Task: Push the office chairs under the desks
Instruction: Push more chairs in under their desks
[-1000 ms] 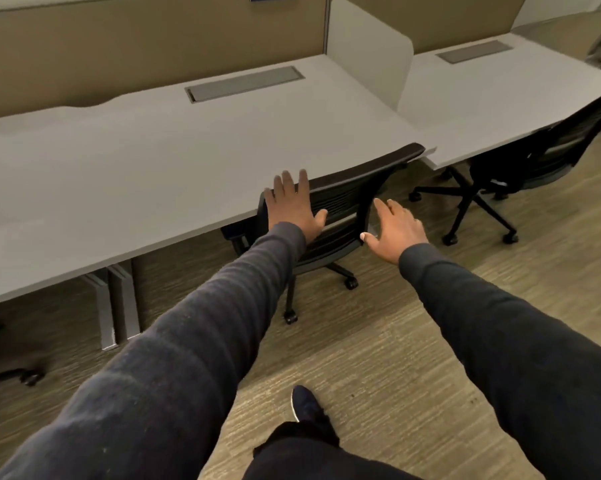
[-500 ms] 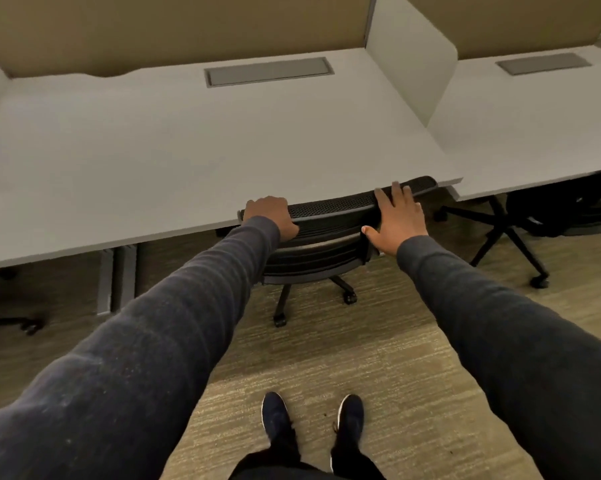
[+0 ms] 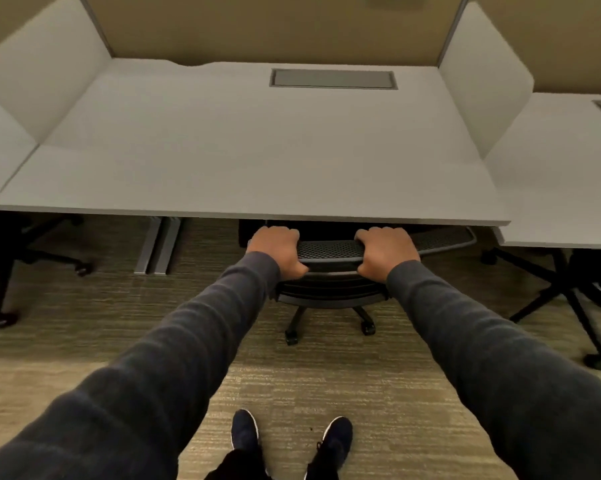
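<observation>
A black mesh office chair (image 3: pixel 330 251) stands at the front edge of the wide grey desk (image 3: pixel 243 154), its seat hidden under the desktop and its backrest top touching the desk edge. My left hand (image 3: pixel 277 249) grips the left part of the backrest's top rim. My right hand (image 3: pixel 385 251) grips the rim further right. Both hands have their fingers curled over the rim. The chair's wheeled base (image 3: pixel 330 323) shows on the carpet below.
Another black chair (image 3: pixel 569 292) sits partly under the right desk (image 3: pixel 562 188), its legs out on the carpet. A third chair base (image 3: pixel 11 268) shows under the left desk. Desk legs (image 3: pixel 160 245) stand left of my chair. White dividers flank the desk. My feet (image 3: pixel 288 438) stand on carpet.
Both hands have closed over the backrest rim, the right one from a flat palm. The chair has turned square to the desk and rolled further under it. My view has shifted right.
</observation>
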Demonstrator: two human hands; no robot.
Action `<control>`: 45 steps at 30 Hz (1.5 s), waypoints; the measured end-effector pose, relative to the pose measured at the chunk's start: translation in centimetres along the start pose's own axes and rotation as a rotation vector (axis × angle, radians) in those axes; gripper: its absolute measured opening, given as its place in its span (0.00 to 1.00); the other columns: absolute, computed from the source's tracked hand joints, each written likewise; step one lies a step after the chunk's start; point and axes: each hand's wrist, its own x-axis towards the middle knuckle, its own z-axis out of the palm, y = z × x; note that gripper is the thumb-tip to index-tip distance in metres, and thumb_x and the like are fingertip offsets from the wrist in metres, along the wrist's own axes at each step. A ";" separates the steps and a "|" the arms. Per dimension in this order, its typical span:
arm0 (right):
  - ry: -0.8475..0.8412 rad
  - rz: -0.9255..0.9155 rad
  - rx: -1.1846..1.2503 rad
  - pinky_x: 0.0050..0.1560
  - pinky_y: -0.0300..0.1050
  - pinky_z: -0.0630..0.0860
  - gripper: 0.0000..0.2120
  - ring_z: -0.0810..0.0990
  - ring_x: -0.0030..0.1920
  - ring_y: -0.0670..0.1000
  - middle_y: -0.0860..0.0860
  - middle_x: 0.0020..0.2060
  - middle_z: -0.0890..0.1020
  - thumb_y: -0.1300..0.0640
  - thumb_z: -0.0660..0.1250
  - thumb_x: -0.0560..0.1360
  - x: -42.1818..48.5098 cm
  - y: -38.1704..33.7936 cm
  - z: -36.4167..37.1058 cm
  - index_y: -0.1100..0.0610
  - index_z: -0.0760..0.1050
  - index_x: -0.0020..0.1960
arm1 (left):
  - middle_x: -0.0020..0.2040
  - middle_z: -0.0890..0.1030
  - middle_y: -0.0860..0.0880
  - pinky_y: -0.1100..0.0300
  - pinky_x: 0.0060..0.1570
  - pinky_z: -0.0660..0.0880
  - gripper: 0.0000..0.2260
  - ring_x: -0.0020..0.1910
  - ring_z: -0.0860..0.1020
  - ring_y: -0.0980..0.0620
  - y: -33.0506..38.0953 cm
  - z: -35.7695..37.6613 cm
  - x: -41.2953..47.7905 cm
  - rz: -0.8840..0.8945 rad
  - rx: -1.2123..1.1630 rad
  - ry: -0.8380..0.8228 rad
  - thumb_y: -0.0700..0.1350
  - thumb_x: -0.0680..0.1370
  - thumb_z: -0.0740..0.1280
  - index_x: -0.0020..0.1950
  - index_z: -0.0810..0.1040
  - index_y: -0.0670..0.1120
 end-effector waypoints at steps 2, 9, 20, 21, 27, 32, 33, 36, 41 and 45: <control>-0.003 0.004 0.000 0.56 0.52 0.71 0.26 0.78 0.55 0.56 0.51 0.54 0.79 0.44 0.68 0.71 -1.2 0.1 0.6 0.48 0.71 0.67 | 0.50 0.80 0.50 0.51 0.55 0.76 0.23 0.50 0.79 0.47 0.3 0.2 -0.6 0.016 0.007 -0.036 0.61 0.68 0.71 0.56 0.77 0.50; 0.036 0.030 -0.004 0.55 0.49 0.70 0.25 0.78 0.55 0.53 0.48 0.53 0.80 0.46 0.67 0.70 -2.4 -5.0 -0.1 0.48 0.72 0.66 | 0.49 0.80 0.50 0.50 0.54 0.77 0.23 0.49 0.78 0.47 -3.9 0.3 -3.2 0.048 0.002 -0.038 0.62 0.67 0.71 0.56 0.77 0.49; 0.100 0.024 0.051 0.55 0.50 0.72 0.24 0.78 0.53 0.53 0.48 0.50 0.79 0.40 0.68 0.69 -0.4 -16.0 -1.1 0.49 0.74 0.61 | 0.47 0.79 0.51 0.52 0.52 0.77 0.22 0.48 0.78 0.49 -14.9 0.0 -5.5 0.069 0.046 -0.023 0.62 0.67 0.72 0.53 0.76 0.50; 0.106 0.021 0.059 0.55 0.50 0.72 0.24 0.78 0.53 0.53 0.48 0.50 0.79 0.40 0.68 0.69 -0.1 -16.8 -1.4 0.49 0.73 0.62 | 0.47 0.79 0.51 0.52 0.53 0.77 0.22 0.48 0.78 0.49 -15.8 -0.1 -5.7 0.071 0.054 -0.015 0.63 0.67 0.72 0.53 0.76 0.50; 0.139 -0.010 0.112 0.57 0.51 0.73 0.27 0.78 0.54 0.54 0.49 0.53 0.79 0.38 0.69 0.71 2.2 -20.1 -2.5 0.50 0.72 0.65 | 0.45 0.79 0.52 0.53 0.50 0.77 0.19 0.46 0.78 0.49 -19.9 -1.3 -5.4 0.052 0.077 0.000 0.62 0.65 0.71 0.48 0.75 0.51; 0.129 -0.048 0.093 0.60 0.52 0.72 0.30 0.77 0.59 0.55 0.50 0.59 0.79 0.38 0.68 0.72 3.9 -20.9 -3.0 0.51 0.70 0.69 | 0.45 0.80 0.53 0.52 0.50 0.78 0.20 0.45 0.78 0.49 -21.6 -1.6 -5.0 0.010 0.026 -0.012 0.61 0.64 0.71 0.50 0.77 0.52; 0.126 -0.058 0.094 0.60 0.52 0.72 0.31 0.77 0.60 0.55 0.50 0.60 0.79 0.39 0.68 0.72 4.2 -20.9 -3.1 0.51 0.70 0.70 | 0.45 0.80 0.53 0.52 0.50 0.78 0.20 0.45 0.78 0.50 -21.8 -1.6 -4.9 0.006 0.013 -0.013 0.61 0.64 0.71 0.50 0.77 0.52; 0.153 -0.092 0.101 0.62 0.52 0.71 0.32 0.77 0.61 0.54 0.50 0.62 0.79 0.36 0.67 0.72 4.8 -20.3 -3.1 0.50 0.69 0.70 | 0.45 0.80 0.53 0.52 0.50 0.78 0.19 0.45 0.78 0.50 -22.3 -1.8 -4.5 0.008 -0.025 -0.001 0.59 0.65 0.72 0.51 0.77 0.51; 0.504 -0.017 0.102 0.64 0.56 0.67 0.38 0.77 0.56 0.56 0.51 0.55 0.80 0.23 0.51 0.73 3.3 -17.1 -0.5 0.52 0.76 0.64 | 0.45 0.80 0.52 0.55 0.48 0.77 0.18 0.45 0.78 0.50 -23.4 -2.0 -3.8 0.019 -0.036 0.018 0.58 0.67 0.73 0.52 0.77 0.51; 0.496 0.028 0.103 0.70 0.62 0.60 0.41 0.74 0.65 0.57 0.54 0.62 0.78 0.24 0.44 0.74 4.2 -16.4 -0.5 0.52 0.76 0.66 | 0.47 0.80 0.50 0.53 0.52 0.76 0.20 0.48 0.78 0.48 -24.1 -2.4 -2.9 0.025 -0.010 0.034 0.58 0.67 0.73 0.54 0.77 0.50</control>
